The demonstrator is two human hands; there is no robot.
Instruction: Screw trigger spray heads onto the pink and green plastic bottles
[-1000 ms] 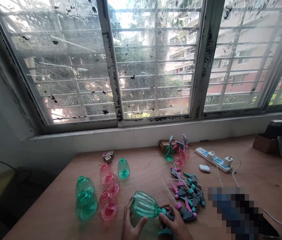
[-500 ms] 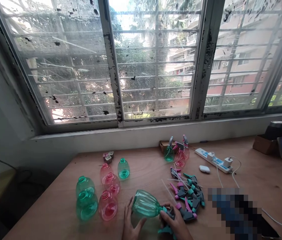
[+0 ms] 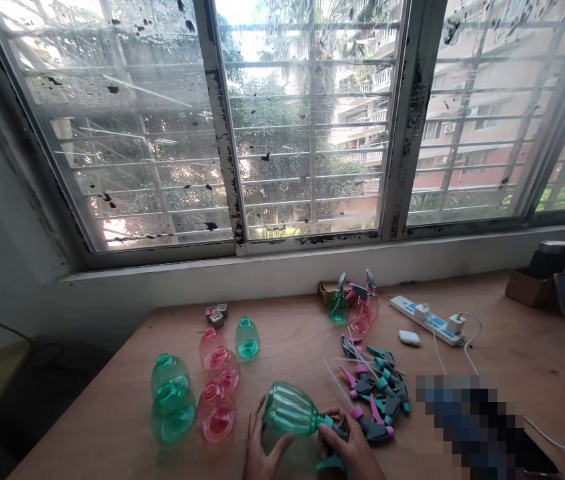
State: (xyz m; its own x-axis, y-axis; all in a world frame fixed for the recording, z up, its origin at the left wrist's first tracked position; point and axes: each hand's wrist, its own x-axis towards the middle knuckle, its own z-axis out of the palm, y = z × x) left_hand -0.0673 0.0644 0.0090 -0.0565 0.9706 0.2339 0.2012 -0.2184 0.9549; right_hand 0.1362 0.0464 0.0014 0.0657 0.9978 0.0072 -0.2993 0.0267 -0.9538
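Note:
A clear green spray bottle (image 3: 292,409) lies on its side between my hands, its base to the left and its neck to the right. Around the base end, my left hand (image 3: 263,443) supports it with thumb and fingers. My right hand (image 3: 349,440) is closed on the grey and teal spray head (image 3: 337,427) at the neck; part of that head is hidden by the fingers. Just right of my right hand lies a pile of loose spray heads (image 3: 382,387) in grey, teal and pink, some with thin tubes.
Green bottles (image 3: 173,413) and pink bottles (image 3: 216,413) without heads stand on the left. Several bottles with heads (image 3: 361,313) stand at the back, near a white power strip (image 3: 427,320). An earbud case (image 3: 409,338) and a brown box (image 3: 529,291) are to the right.
Almost nothing differs. Both hands keep their hold on the bottle and its spray head, with only a very slight shift in view.

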